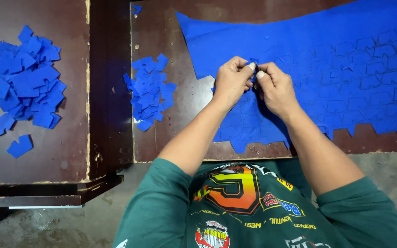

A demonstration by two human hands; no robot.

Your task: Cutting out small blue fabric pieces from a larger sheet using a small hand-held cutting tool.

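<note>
A large blue foam sheet (345, 55), scored with many small cut shapes, lies across the dark brown table (180, 133). My left hand (230, 82) and my right hand (276, 89) meet above the sheet's left part, fingertips pinched together on a small blue piece (252, 64) of the sheet. Both thumbs press toward each other. The sheet's lower edge is jagged where shapes are gone.
A small pile of blue cut pieces (149, 92) lies on the table left of my hands. A larger pile of cut pieces (24, 78) sits on a second brown table (47, 156) at far left, across a dark gap. Concrete floor shows below.
</note>
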